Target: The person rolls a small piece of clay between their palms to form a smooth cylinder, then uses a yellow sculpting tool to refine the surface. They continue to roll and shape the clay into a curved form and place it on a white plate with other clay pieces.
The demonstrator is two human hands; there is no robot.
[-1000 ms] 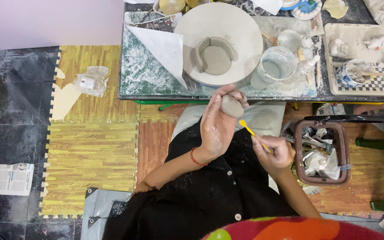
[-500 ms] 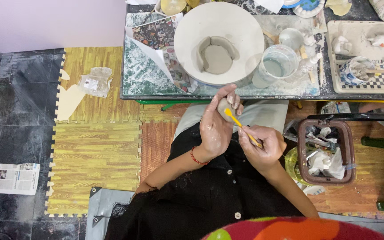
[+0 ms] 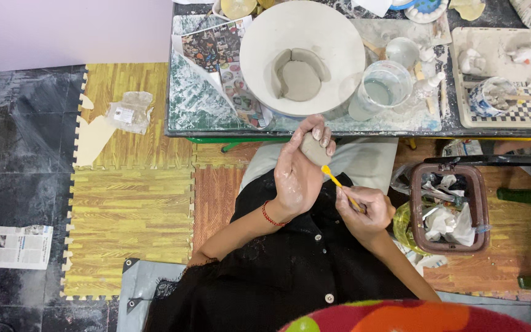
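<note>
Far left I saw a newspaper on dark tile, then yellow foam mats with a crumpled plastic bag near their top edge. The left hand was curled around a grey clay lump, fingers wrapped over its top, held just below the table edge; a red bracelet sat on that wrist. Above it on the table stood a white bowl with clay pieces inside. The right hand was closed in a pinch on a yellow tool, its tip touching the lump's lower side. Further right: a clear cup of cloudy water beside the bowl, a tray with small white figures, and a brown bin of scrap paper on the floor, just beside the right hand.
</note>
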